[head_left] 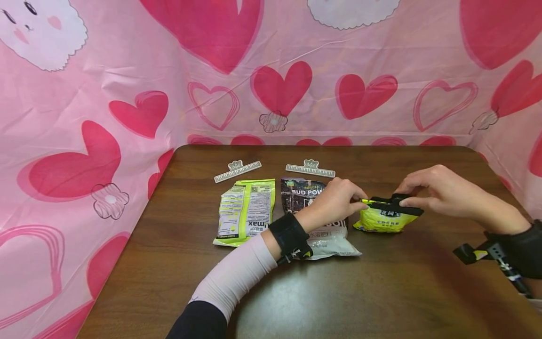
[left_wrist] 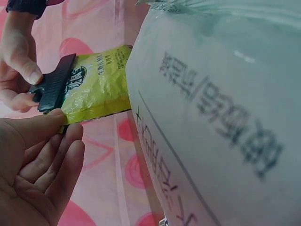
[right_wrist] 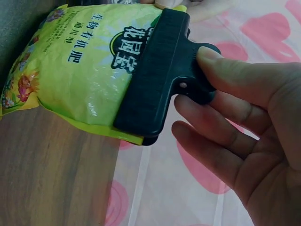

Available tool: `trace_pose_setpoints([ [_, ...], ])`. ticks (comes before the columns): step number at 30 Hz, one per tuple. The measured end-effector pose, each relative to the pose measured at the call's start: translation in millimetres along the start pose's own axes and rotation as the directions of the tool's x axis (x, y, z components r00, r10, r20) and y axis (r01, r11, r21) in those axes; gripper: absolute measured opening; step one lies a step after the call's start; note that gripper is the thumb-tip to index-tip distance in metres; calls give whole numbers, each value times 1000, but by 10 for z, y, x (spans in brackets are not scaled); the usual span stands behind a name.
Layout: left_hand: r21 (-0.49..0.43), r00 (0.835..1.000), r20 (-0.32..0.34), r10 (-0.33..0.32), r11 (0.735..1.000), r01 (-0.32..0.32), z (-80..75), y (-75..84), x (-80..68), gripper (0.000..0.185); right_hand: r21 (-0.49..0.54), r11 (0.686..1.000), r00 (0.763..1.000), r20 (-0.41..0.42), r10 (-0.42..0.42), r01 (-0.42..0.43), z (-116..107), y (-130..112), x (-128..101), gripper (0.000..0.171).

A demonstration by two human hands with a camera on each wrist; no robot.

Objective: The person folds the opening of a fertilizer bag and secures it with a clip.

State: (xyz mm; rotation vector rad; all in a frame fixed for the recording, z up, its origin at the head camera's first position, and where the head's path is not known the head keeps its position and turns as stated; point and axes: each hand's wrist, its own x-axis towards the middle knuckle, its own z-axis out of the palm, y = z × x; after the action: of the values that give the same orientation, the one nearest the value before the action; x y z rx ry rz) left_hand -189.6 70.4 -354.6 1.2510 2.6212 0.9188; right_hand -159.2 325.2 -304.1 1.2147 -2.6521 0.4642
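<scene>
Seen from our head camera, our left forearm wears a pale pink fitted sleeve [head_left: 235,277] that gives way to a dark sleeve [head_left: 198,321] near the elbow at 6 o'clock. A broad black wrist strap [head_left: 290,234] with a small buckle circles the left wrist. At 4 o'clock, our right wrist carries a black band [head_left: 524,248] from which a dark bracket [head_left: 487,252] with a yellow mark and a light strip juts out. Both hands are bare.
</scene>
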Motion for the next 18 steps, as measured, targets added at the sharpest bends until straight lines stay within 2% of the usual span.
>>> trace_pose_setpoints([
  [18, 24, 1000, -17, -10, 1000, 10, 6, -9, 13, 20, 24, 998, 998, 24, 50, -51, 66, 10, 1, 34],
])
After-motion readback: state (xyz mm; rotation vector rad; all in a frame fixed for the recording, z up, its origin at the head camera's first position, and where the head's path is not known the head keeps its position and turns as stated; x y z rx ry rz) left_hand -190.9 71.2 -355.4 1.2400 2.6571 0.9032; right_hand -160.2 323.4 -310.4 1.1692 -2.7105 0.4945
